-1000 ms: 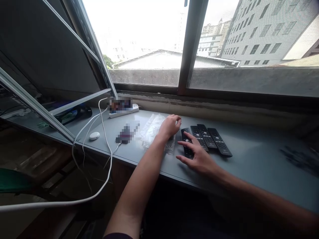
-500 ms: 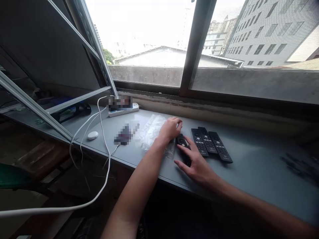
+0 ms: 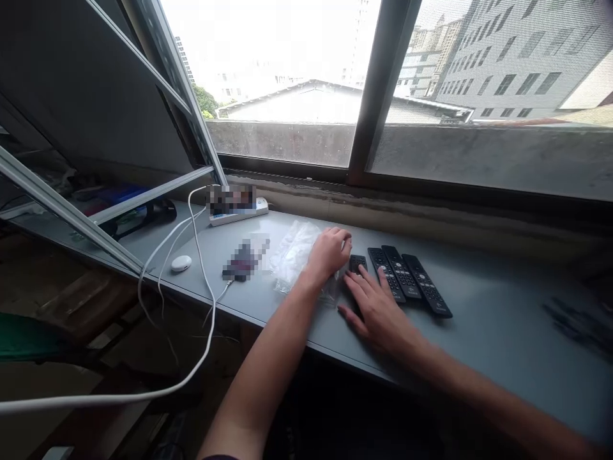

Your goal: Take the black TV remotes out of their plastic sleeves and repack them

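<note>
My right hand [image 3: 378, 306] lies over a black remote control [image 3: 358, 262], fingers stretched out and spread across it. Only the remote's far end shows; my hand covers the rest. Just to its right, three more black remotes [image 3: 401, 271] lie side by side, angled on the table. My left hand [image 3: 329, 252] is on the right side of some clear plastic bags [image 3: 294, 255], its fingers curled closed. Whatever may be between those fingers is hidden.
On the grey table [image 3: 493, 332] stand a white power strip [image 3: 239, 211], a blurred-out dark item [image 3: 242, 260] with a cable and a round white device [image 3: 181, 263]. White cables [image 3: 204, 281] loop over the front edge. A metal frame [image 3: 153, 195] leans at left; a window is behind.
The remote under my right hand has slid a little to the right, nearer the other three. My right fingers have come down flatter over it. My left hand has barely moved.
</note>
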Action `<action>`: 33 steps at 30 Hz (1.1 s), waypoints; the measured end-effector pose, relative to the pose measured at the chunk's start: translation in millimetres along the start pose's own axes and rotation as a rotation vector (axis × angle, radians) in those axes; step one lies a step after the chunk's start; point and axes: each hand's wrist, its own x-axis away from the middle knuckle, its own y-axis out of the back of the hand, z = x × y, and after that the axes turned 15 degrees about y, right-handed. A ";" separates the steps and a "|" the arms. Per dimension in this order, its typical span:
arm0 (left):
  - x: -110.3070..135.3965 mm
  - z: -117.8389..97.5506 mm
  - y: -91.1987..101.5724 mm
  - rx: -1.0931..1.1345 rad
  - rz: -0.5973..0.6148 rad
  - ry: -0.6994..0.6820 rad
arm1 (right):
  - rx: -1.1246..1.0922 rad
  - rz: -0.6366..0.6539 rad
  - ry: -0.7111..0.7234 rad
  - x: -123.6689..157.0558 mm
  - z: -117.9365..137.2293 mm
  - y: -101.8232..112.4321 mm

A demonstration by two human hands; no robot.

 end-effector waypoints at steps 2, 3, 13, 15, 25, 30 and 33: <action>0.7 -0.7 -0.3 -0.001 0.001 -0.001 | 0.028 0.005 -0.018 2.2 -7.2 3.6; 1.1 -1.0 -0.3 -0.002 0.000 0.000 | 0.034 0.003 -0.025 4.0 -10.3 5.3; 1.6 3.9 0.6 0.004 -0.017 0.027 | 0.059 0.042 -0.049 9.4 -16.1 8.6; 1.3 4.0 -0.1 -0.001 -0.008 0.023 | 0.061 0.047 -0.048 8.2 -16.2 8.1; 2.5 4.3 -0.2 -0.001 -0.012 0.021 | 0.100 0.030 -0.064 13.3 -22.0 3.9; 3.1 6.4 -2.6 -0.001 -0.020 0.003 | 0.076 0.028 -0.088 14.8 -22.2 2.3; 4.2 6.7 -3.2 -0.020 -0.019 0.011 | 0.064 0.048 -0.099 16.1 -26.8 4.6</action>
